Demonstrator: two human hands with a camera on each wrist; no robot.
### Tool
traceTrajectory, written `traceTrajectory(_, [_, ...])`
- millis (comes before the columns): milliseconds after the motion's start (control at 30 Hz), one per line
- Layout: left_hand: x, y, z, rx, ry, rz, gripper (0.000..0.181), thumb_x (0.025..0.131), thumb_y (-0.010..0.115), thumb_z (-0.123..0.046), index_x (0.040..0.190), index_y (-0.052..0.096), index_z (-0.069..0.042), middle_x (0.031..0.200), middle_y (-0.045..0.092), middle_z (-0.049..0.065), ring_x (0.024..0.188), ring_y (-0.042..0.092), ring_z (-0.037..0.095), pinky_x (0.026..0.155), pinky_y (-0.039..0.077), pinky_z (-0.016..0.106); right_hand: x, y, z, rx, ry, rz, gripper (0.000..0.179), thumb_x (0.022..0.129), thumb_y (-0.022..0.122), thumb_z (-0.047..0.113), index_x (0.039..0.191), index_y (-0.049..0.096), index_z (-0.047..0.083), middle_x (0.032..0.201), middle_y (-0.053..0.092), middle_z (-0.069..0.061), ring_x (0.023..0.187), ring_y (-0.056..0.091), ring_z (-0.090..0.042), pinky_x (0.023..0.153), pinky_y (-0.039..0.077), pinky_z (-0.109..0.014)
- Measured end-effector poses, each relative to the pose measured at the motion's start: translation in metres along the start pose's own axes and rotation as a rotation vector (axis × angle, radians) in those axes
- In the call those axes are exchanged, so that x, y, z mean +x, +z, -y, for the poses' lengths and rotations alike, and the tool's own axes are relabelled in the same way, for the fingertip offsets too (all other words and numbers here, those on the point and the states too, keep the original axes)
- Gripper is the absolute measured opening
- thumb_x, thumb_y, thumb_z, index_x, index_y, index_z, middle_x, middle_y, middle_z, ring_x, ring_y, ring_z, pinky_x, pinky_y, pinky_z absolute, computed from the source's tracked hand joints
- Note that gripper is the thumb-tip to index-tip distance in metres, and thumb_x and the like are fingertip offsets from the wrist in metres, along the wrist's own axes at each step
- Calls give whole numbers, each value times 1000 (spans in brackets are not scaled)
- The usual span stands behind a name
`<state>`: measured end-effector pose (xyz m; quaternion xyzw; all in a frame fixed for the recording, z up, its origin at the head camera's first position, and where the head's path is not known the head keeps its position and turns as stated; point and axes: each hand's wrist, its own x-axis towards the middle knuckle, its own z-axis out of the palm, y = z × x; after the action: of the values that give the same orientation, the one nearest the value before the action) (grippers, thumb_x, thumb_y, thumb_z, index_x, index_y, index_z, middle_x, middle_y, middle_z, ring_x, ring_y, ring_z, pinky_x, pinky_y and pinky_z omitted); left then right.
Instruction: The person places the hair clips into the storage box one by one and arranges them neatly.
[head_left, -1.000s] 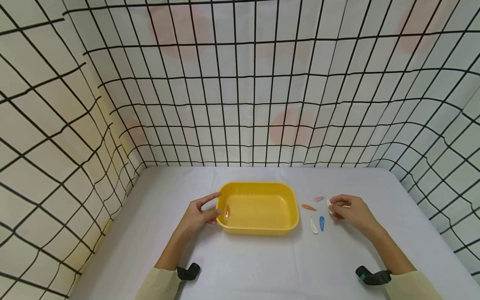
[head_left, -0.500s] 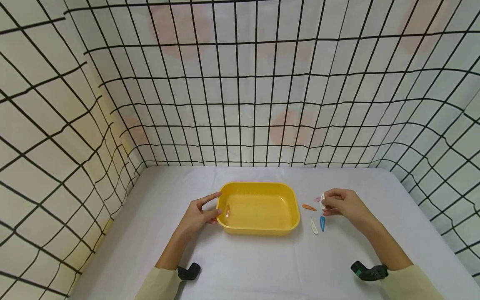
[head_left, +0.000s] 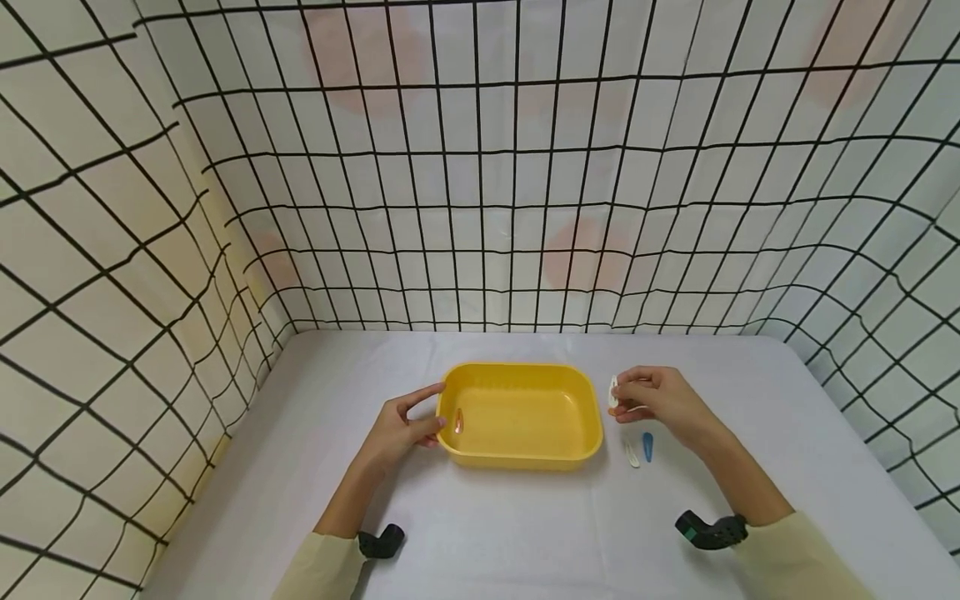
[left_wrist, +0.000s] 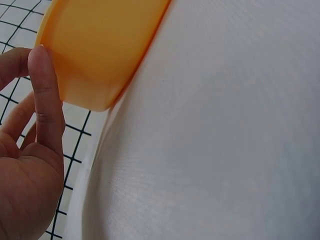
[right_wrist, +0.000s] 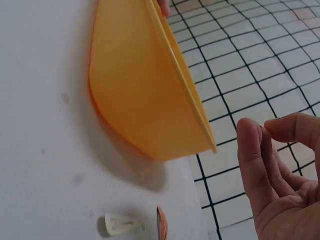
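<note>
A yellow plastic basin [head_left: 517,458] sits mid-table. My left hand [head_left: 401,427] holds its left rim, thumb and index finger apart; the left wrist view shows the thumb [left_wrist: 45,90] against the basin's edge. Just off the basin's right side, my right hand [head_left: 660,400] pinches a white snap hair clip [head_left: 613,392] between thumb and fingertips; in the right wrist view the fingers hide this clip. Below the hand lie a second white hair clip [head_left: 632,454] and a blue hair clip [head_left: 647,447]. An orange hair clip [right_wrist: 161,223] is partly covered in the head view.
Inside the basin, near its left end, rests another orange hair clip [head_left: 459,421]. White cloth covers the table [head_left: 517,533]. A black-grid white curtain [head_left: 495,167] rises behind and at both sides. Each wrist wears a black camera [head_left: 711,531].
My right hand has lifted the white hair clip and carried it left to beside the basin, passing over the pink and orange clips. The left hand stays at the basin's rim.
</note>
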<state>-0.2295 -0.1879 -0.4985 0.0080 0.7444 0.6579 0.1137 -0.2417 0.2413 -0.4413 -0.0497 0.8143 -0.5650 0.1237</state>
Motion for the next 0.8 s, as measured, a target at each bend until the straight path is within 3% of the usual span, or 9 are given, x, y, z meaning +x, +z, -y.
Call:
traceTrajectory(167, [1, 1, 0, -2, -4, 4, 60, 88, 79, -9, 144, 62, -22, 130, 64, 20, 58, 65, 16, 64, 61, 22, 5, 13, 11, 5, 13, 12, 36, 102, 65, 24, 118, 61, -8, 87, 73, -11, 79, 75, -23, 69, 63, -27])
traceTrajectory(333, [0, 0, 0, -2, -9, -4, 59, 88, 79, -10, 143, 63, -24, 131, 64, 19, 60, 65, 18, 64, 61, 22, 13, 29, 17, 54, 34, 34, 36, 99, 68, 24, 119, 61, -5, 91, 75, -18, 79, 75, -25, 73, 65, -31])
traceTrajectory(500, [-2, -2, -1, -3, -5, -1, 59, 88, 79, -9, 143, 63, -24, 128, 65, 19, 60, 65, 17, 64, 62, 23, 23, 46, 20, 96, -16, 84, 38, 97, 72, 21, 119, 61, -7, 89, 75, -15, 77, 75, -24, 76, 65, -35])
traceTrajectory(800, [-1, -1, 0, -2, -1, 5, 60, 89, 79, -10, 144, 62, -22, 122, 67, 20, 60, 65, 18, 64, 62, 23, 40, 81, 25, 113, -67, 148, 34, 96, 73, 16, 118, 64, -8, 93, 75, -25, 74, 76, -23, 73, 65, -37])
